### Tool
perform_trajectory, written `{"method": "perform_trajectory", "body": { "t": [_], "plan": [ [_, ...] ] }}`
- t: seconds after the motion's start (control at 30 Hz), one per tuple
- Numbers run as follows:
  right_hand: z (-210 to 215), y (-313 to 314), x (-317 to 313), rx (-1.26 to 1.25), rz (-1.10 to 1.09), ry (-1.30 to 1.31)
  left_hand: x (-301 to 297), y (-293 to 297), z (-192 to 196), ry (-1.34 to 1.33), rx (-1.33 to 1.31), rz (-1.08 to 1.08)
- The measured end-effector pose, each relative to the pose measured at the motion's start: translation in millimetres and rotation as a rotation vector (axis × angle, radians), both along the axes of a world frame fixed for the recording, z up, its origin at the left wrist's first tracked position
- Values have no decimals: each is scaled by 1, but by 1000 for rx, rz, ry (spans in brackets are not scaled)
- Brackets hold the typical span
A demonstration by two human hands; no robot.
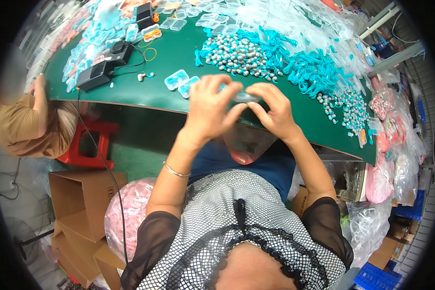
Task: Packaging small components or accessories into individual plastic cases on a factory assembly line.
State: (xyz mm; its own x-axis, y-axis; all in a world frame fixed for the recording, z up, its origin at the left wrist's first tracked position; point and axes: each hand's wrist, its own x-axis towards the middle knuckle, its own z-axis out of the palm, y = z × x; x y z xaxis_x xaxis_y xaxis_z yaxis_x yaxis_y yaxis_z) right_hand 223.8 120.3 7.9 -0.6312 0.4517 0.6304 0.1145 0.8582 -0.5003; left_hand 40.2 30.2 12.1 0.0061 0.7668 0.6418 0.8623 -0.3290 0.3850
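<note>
Between my two hands, just over the table's near edge, is a small clear plastic case. My left hand pinches its left side with thumb and fingers. On the other side, my right hand grips it with thumb and forefinger. My fingers cover much of the case, so its contents cannot be made out. Just left of my left hand lies an open clear case with teal cord in it. Beyond my hands is a heap of grey-and-teal earbud-like pieces, with bundled teal cords to its right.
Black boxes with a cable stand at the left on the green table. Clear cases pile up at the back. A co-worker's arm rests at the far left, near a red stool. Cardboard boxes sit below.
</note>
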Motion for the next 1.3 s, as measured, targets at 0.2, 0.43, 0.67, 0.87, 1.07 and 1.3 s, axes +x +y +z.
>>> {"method": "perform_trajectory", "body": {
  "t": [0.2, 0.43, 0.67, 0.87, 1.07, 1.3],
  "plan": [
    [-16, 16, -57, 112, 139, -192, -71, -7, -14, 173, -197, 215],
    [-18, 21, -76, 109, 198, -201, -80, -2, -31, 188, -172, 279],
    [-50, 42, -103, -528, 108, 120, -73, 17, -34, -985, -55, 58],
    [-18, -3, -138, -33, -117, -31, -65, 18, -22, -1919, -100, -302],
    [-15, 3, -152, 9, 84, -44, -89, 24, -29, -2080, 3, -362],
    [-26, 1, -154, -319, 80, 33, -184, 46, 11, -1896, 100, -454]
  ]
}}
